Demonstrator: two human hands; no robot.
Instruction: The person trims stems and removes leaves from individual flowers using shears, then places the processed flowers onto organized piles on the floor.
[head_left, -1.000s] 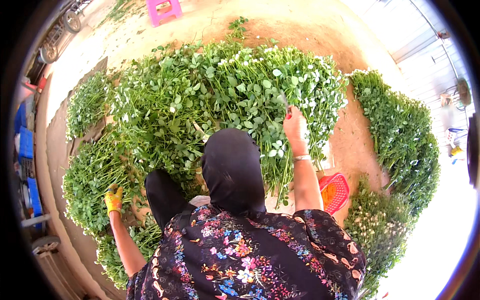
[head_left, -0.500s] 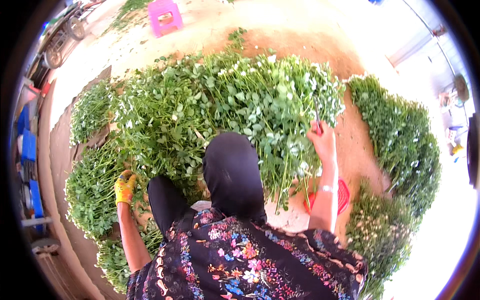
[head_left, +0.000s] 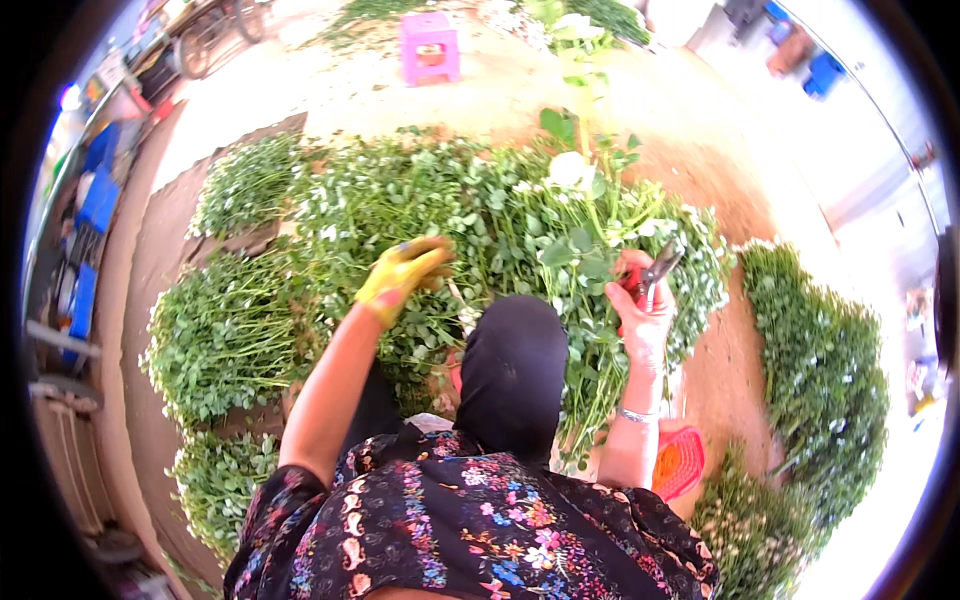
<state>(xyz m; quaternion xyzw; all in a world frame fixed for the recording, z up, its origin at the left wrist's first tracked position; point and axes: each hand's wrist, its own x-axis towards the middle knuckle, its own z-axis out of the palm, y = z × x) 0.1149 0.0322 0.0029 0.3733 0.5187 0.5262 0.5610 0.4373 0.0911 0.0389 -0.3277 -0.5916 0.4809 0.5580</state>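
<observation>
My left hand (head_left: 404, 276), in a yellow patterned glove, hovers over the middle of a wide pile of leafy green stems (head_left: 400, 190), its fingers stretched out and nothing seen in them. On the pile's right side my bare right hand (head_left: 645, 310) is closed around red-handled pruning shears (head_left: 661, 264), their dark blades pointing up and away. Just beyond this hand rises a tall stem with leaves and white blooms, one a round white flower (head_left: 571, 171); whether my fingers also touch that stem, I cannot tell. My knee (head_left: 512, 370) in black cloth covers part of the pile.
A red plastic basket (head_left: 680, 462) sits beside my right forearm. More bundles of stems lie along the right (head_left: 820, 370) and the left (head_left: 220, 330). A pink stool (head_left: 430, 50) stands beyond the pile; blue crates (head_left: 97, 200) and a wheeled cart (head_left: 195, 45) line the left.
My left hand has moved from the left bundles up and right over the main pile. The shears have turned rightward in my right hand, and a tall flowering stem now stands beyond it. The view has shifted.
</observation>
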